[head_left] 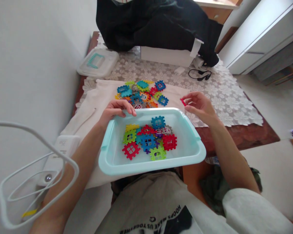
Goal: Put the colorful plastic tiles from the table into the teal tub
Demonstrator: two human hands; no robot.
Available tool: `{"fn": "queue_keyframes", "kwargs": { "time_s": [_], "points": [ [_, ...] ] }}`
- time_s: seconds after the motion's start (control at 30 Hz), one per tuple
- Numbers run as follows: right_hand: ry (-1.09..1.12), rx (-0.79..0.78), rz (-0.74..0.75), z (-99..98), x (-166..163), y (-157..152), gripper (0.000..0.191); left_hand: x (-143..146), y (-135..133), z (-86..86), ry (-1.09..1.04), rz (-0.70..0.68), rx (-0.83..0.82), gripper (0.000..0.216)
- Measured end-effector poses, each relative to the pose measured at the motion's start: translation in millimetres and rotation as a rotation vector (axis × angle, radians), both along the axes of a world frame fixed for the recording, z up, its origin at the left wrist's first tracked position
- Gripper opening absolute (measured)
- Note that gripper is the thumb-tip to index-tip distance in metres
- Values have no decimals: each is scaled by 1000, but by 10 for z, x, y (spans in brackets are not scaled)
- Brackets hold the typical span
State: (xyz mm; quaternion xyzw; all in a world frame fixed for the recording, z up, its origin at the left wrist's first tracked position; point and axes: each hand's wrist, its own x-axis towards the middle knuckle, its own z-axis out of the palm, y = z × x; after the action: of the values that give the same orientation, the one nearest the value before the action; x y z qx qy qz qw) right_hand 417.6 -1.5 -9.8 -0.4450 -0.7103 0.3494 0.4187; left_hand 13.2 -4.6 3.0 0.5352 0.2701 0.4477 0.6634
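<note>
A light turquoise plastic basin (117,167) stands in front of me with several coloured plastic building pieces inside. These are notched squares with window shapes, such as a blue piece (147,142), a red piece (170,142) and a lime piece (158,153). My left hand (118,109) is at the basin's far left rim, thumb and fingers apart, with no piece seen in it. Right of the basin's far corner, my right hand (197,105) pinches a small red building piece (183,102) between thumb and fingers. That piece is seen nearly edge-on.
Behind the basin lies a pile of similar building pieces (139,94) on a cream cloth (104,91). A clear lid (99,63) rests at the back left. Black fabric (156,26) covers a white box (166,57). Black earphones (200,75) lie at right; a white cable (73,162) loops at left.
</note>
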Motion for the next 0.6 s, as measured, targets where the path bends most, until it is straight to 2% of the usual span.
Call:
{"fn": "queue_keyframes", "kwargs": {
  "time_s": [0.07,0.13,0.2,0.23,0.3,0.37,0.43,0.53,0.6],
  "points": [
    [157,27,83,253,-148,-35,60,-6,4,-1,11,7,6,12],
    [210,24,235,467,-311,-49,72,-8,8,2,20,7,8,8],
    [232,15,341,542,-462,28,79,-7,11,5,22,5,8,6],
    [236,13,357,509,-529,109,80,-6,10,6,23,8,9,5],
    [220,19,313,307,-644,329,78,-5,6,8,34,21,13,3],
    [114,43,206,-20,-738,555,72,-6,0,10,47,28,22,2],
    [-83,82,93,-374,-817,708,68,-5,-6,11,54,29,29,3],
    [-380,106,117,-759,-905,749,68,-3,-6,9,56,26,31,3],
    [-474,129,162,-864,-938,703,63,-2,1,4,50,18,26,5]
  ]
}}
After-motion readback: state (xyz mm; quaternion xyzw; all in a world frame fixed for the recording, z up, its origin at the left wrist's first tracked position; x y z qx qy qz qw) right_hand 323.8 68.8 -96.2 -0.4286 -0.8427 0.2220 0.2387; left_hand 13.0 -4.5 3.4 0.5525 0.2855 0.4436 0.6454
